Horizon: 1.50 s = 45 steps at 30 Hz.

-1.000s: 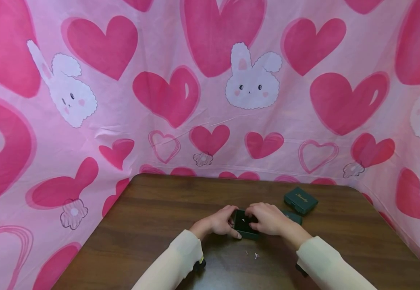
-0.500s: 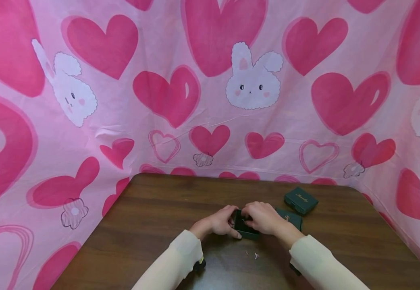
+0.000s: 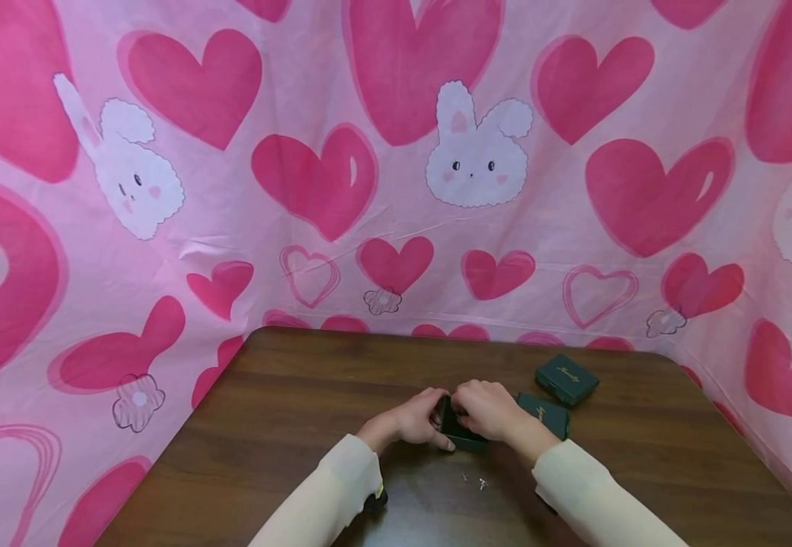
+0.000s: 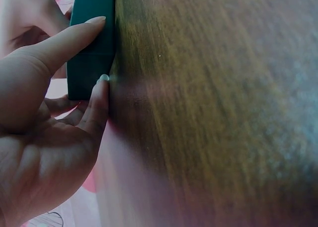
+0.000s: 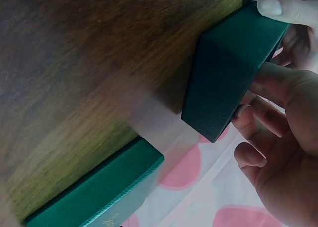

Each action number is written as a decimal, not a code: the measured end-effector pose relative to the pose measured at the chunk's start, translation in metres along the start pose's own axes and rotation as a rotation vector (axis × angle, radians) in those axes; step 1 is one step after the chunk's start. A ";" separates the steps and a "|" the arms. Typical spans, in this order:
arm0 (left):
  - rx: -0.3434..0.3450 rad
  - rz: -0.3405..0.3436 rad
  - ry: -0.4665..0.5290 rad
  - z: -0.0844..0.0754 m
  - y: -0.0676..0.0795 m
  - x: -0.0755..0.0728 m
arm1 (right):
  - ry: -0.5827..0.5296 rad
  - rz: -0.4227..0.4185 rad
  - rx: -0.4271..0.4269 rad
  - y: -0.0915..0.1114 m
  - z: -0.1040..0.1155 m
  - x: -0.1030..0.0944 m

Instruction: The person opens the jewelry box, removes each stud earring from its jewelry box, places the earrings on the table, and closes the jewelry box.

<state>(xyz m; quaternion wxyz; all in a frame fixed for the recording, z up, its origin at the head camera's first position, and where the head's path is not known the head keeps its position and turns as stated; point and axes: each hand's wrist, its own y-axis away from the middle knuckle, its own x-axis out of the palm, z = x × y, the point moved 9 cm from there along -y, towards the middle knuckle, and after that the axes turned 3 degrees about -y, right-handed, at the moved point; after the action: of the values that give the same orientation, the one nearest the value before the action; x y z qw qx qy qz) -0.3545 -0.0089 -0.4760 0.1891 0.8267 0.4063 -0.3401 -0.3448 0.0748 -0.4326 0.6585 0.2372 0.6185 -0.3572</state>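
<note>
A small dark green jewelry box [image 3: 470, 444] with a black inside stands uncovered on the table. My left hand [image 3: 413, 420] grips its left side; in the left wrist view the thumb lies along one wall of the box [image 4: 89, 63] and the fingers go round the end. My right hand [image 3: 486, 409] reaches over the top, thumb and fingertips down inside. The right wrist view has the right hand [image 5: 288, 127] at the box's rim, its outer fingers curled. The walls hide those fingertips, so I cannot tell whether they pinch anything.
Two tiny shiny trinkets [image 3: 483, 483] lie in front of the box on the brown wooden table [image 3: 286, 395]. Right of the box is a flat green piece [image 3: 549, 415] with gold lettering, and behind it a green jewelry box [image 3: 567, 378]. A pink heart-print cloth [image 3: 396, 197] hangs around the table.
My right hand has shifted left and deeper over the box, covering the small star-shaped piece seen inside earlier and uncovering more of the lettered green piece. The left hand stays in place.
</note>
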 end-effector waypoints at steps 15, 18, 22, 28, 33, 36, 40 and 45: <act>0.003 0.009 -0.018 0.002 -0.001 0.002 | 0.055 -0.021 -0.062 0.000 0.005 0.000; -0.003 0.010 -0.014 0.002 0.000 0.002 | 0.061 -0.019 -0.070 0.000 0.004 0.000; -0.012 0.011 -0.006 0.002 0.000 0.002 | 0.055 -0.003 -0.062 0.000 0.003 0.002; -0.014 0.012 0.006 0.003 -0.001 0.002 | -0.015 0.020 -0.044 -0.001 0.001 0.002; -0.017 0.014 0.015 0.003 -0.001 0.001 | -0.090 0.032 -0.031 0.000 -0.002 0.001; -0.019 0.012 0.016 0.003 0.000 0.001 | -0.118 0.032 -0.024 0.000 -0.003 -0.001; -0.017 0.007 0.013 0.002 0.000 0.001 | -0.149 0.026 -0.024 0.001 -0.004 -0.003; -0.016 0.003 0.009 0.002 0.000 0.001 | -0.171 0.012 -0.031 0.003 -0.006 -0.004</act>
<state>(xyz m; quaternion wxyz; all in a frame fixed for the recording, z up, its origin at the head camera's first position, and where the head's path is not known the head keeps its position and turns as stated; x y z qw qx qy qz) -0.3545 -0.0099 -0.4780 0.1944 0.8273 0.4087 -0.3329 -0.3467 0.0819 -0.4297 0.7147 0.1995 0.5639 -0.3624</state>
